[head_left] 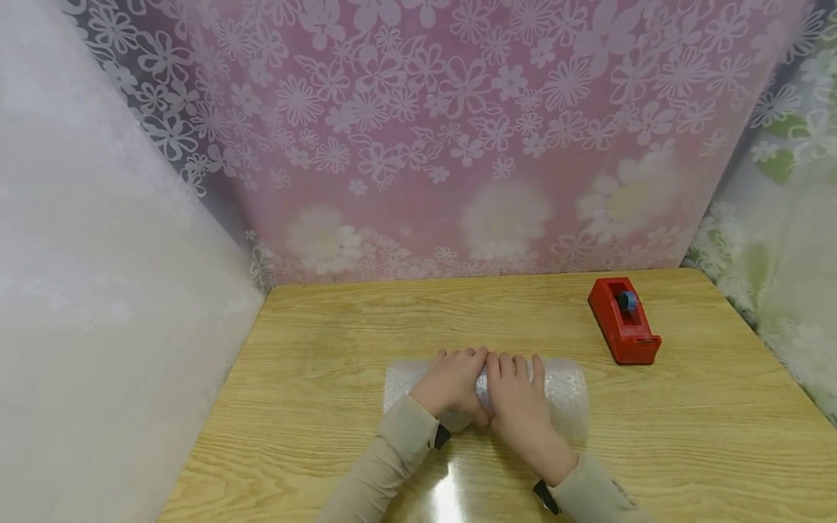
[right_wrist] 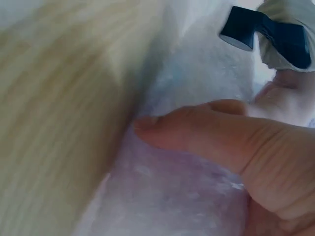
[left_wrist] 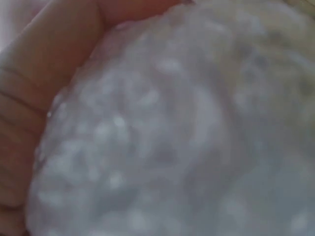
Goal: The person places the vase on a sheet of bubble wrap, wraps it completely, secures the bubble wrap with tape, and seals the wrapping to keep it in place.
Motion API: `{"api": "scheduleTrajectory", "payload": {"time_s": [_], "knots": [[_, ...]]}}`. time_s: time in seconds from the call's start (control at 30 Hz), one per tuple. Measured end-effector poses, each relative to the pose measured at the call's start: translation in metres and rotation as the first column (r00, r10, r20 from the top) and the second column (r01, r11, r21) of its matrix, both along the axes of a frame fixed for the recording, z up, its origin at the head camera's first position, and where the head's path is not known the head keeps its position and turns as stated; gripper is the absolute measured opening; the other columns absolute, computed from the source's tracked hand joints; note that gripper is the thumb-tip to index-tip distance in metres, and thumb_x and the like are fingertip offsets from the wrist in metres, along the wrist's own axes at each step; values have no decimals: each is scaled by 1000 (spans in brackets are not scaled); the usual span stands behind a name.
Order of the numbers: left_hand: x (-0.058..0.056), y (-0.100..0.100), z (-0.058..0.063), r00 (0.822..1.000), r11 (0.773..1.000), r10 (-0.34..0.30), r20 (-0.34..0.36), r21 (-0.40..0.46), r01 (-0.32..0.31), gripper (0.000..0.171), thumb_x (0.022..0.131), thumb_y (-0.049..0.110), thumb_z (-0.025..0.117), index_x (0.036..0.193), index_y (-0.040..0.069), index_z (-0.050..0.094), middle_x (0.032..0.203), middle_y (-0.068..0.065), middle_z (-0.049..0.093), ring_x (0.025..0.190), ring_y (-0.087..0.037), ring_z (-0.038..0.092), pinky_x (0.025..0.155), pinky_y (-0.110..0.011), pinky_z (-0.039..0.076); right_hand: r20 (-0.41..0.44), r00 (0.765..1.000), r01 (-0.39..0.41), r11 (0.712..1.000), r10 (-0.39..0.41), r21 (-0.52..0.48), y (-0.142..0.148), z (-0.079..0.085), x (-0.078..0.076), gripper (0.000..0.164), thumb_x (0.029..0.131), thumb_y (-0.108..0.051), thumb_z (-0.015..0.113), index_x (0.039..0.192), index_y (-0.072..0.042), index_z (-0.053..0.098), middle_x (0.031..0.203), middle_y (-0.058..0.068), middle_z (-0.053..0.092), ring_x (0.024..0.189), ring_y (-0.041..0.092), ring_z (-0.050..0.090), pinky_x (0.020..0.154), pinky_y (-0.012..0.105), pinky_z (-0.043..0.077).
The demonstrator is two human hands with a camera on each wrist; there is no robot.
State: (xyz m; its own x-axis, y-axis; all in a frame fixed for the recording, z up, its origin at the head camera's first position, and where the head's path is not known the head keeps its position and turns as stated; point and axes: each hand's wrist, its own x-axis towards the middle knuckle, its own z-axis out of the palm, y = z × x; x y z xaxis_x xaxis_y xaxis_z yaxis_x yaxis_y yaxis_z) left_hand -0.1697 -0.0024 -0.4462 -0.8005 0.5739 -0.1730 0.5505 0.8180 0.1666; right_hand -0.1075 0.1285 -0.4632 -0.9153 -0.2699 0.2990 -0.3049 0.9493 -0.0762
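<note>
Lying crosswise on the table is a clear roll of bubble wrap (head_left: 567,392), its two ends showing to either side of my hands. My left hand (head_left: 454,385) grips it left of the middle, fingers over the top and thumb on the near side. Close beside it, my right hand (head_left: 521,407) holds the roll too, fingers spread over the far side. In the right wrist view the right thumb (right_wrist: 197,129) presses along the wrap's near side, low by the tabletop. The left wrist view is filled by blurred bubble wrap (left_wrist: 147,142), with the left hand curved around it.
A red tape dispenser (head_left: 624,323) with a small blue tape roll stands at the back right of the wooden table (head_left: 314,407). Flowered pink cloth (head_left: 418,145) hangs behind the back edge, and pale sheets hang at both sides.
</note>
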Motion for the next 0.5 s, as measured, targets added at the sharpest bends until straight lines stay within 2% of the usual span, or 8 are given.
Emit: {"api": "scheduleTrajectory", "payload": {"time_s": [0.3,0.5], "knots": [[-1,1,0,1000,1000,14,6,-11,-14,92,55,55,91,131,21,52,123,1,62,111,-24,61,100,-52,42,-89,996,-13,1000,12,-9,2,-6,-3,85,49,-26,97,117,1,54,104,17,59,102,41,54,100,67,29],[-1,1,-3,1000,1000,21,10,-8,-21,95,56,54,91,134,21,48,125,0,61,112,-26,60,100,-54,42,-106,994,-28,1000,27,-11,4,-8,-5,82,49,-26,97,115,0,55,103,17,60,99,40,55,98,66,30]]}}
